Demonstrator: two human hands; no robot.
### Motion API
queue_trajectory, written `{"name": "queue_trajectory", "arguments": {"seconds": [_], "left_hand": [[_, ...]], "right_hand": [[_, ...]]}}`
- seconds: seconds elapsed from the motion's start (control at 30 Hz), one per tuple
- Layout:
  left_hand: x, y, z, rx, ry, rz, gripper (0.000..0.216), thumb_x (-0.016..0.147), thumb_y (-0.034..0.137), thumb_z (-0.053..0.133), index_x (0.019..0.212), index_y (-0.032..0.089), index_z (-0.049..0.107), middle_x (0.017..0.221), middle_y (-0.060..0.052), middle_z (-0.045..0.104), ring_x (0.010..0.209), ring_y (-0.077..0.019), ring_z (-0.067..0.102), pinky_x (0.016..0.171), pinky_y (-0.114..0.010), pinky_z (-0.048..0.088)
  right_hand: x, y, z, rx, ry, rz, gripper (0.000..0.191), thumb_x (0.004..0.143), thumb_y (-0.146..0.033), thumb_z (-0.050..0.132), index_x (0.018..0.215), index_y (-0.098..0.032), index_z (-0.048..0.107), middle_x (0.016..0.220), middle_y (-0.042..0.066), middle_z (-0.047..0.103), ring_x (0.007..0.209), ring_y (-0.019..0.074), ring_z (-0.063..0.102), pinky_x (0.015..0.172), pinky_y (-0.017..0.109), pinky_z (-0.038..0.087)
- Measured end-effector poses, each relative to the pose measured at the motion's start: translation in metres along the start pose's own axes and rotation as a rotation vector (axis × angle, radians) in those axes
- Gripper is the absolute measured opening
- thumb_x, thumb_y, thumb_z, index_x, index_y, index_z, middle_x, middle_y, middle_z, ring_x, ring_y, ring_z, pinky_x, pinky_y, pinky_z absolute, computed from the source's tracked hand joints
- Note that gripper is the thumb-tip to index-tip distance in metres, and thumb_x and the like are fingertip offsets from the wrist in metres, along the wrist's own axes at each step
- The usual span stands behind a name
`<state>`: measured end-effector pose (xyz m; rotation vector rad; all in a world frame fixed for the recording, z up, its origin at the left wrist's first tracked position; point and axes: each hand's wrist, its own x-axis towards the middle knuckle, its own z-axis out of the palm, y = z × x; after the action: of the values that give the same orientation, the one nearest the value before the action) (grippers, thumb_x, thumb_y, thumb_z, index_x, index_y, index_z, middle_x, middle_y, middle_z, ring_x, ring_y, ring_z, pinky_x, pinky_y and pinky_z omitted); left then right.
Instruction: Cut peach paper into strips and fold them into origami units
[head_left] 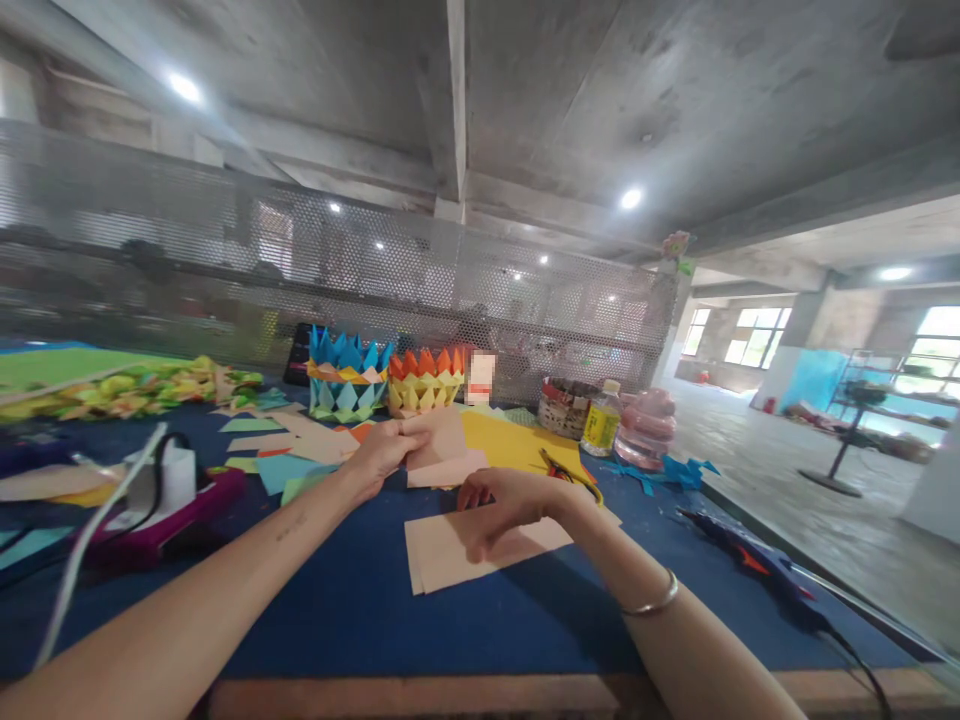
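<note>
My left hand [384,457] pinches a pale peach piece of paper [439,440], which it holds just above the table, over another peach piece [450,470]. My right hand [510,503], fingers bent and apart, hangs over a peach paper strip [439,560] lying flat. I cannot tell whether its fingertips touch that strip. Beyond the right hand are yellow-handled scissors [562,468] on a yellow sheet [517,440]. Behind the left hand stand a blue and green folded-paper basket [349,390] and an orange and yellow one [426,380].
A hot glue gun [750,560] lies at the right. A yellow-labelled bottle [602,420], a pink container [646,430] and a woven basket [568,408] stand at the back right. Left are a purple power strip [165,520], a white cable [94,550] and folded paper pieces [135,390].
</note>
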<state>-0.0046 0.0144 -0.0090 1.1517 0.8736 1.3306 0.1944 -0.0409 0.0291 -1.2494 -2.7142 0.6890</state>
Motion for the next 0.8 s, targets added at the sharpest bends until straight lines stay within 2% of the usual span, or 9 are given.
{"name": "queue_trajectory", "arguments": {"seconds": [0.17, 0.3, 0.47, 0.63, 0.8], "left_hand": [[-0.001, 0.001, 0.0, 0.051, 0.0, -0.004, 0.031, 0.051, 0.022, 0.075, 0.08, 0.011, 0.068, 0.075, -0.008, 0.072, 0.067, -0.0202, 0.066, 0.062, -0.028, 0.05], [0.001, -0.001, -0.002, 0.038, -0.025, -0.001, 0.038, 0.05, 0.025, 0.076, 0.083, 0.01, 0.068, 0.075, -0.009, 0.072, 0.067, -0.0214, 0.066, 0.061, -0.029, 0.05], [0.004, -0.002, -0.003, 0.008, -0.025, 0.0, 0.035, 0.048, 0.024, 0.077, 0.08, 0.011, 0.068, 0.07, -0.006, 0.071, 0.062, -0.0184, 0.064, 0.06, -0.028, 0.049], [0.002, 0.001, -0.001, -0.015, -0.018, -0.005, 0.033, 0.048, 0.024, 0.077, 0.077, 0.01, 0.067, 0.069, -0.007, 0.07, 0.061, -0.018, 0.064, 0.058, -0.028, 0.048], [-0.001, 0.005, 0.0, -0.001, 0.013, -0.005, 0.03, 0.048, 0.023, 0.077, 0.073, 0.01, 0.067, 0.064, -0.005, 0.069, 0.055, -0.0148, 0.061, 0.054, -0.024, 0.046]], "right_hand": [[-0.001, -0.001, 0.001, -0.037, -0.013, 0.067, 0.036, 0.051, -0.039, 0.076, 0.077, -0.016, 0.064, 0.068, -0.003, 0.058, 0.058, 0.0099, 0.048, 0.051, 0.019, 0.033], [-0.001, 0.004, -0.001, -0.019, 0.014, 0.05, 0.03, 0.054, -0.037, 0.075, 0.072, -0.016, 0.062, 0.066, -0.004, 0.055, 0.058, 0.0086, 0.046, 0.051, 0.019, 0.032], [-0.002, 0.013, -0.006, 0.149, 0.121, 0.02, 0.035, 0.056, -0.032, 0.074, 0.086, -0.017, 0.063, 0.076, -0.002, 0.06, 0.066, 0.0104, 0.051, 0.059, 0.02, 0.037], [-0.004, 0.018, -0.013, 0.357, 0.236, 0.039, 0.025, 0.056, -0.032, 0.074, 0.069, -0.013, 0.064, 0.062, -0.002, 0.059, 0.058, 0.0088, 0.049, 0.056, 0.021, 0.036], [-0.007, 0.015, -0.016, 0.511, 0.287, 0.034, 0.027, 0.058, -0.036, 0.073, 0.068, -0.013, 0.066, 0.065, 0.001, 0.064, 0.057, 0.0088, 0.053, 0.054, 0.02, 0.038]]}}
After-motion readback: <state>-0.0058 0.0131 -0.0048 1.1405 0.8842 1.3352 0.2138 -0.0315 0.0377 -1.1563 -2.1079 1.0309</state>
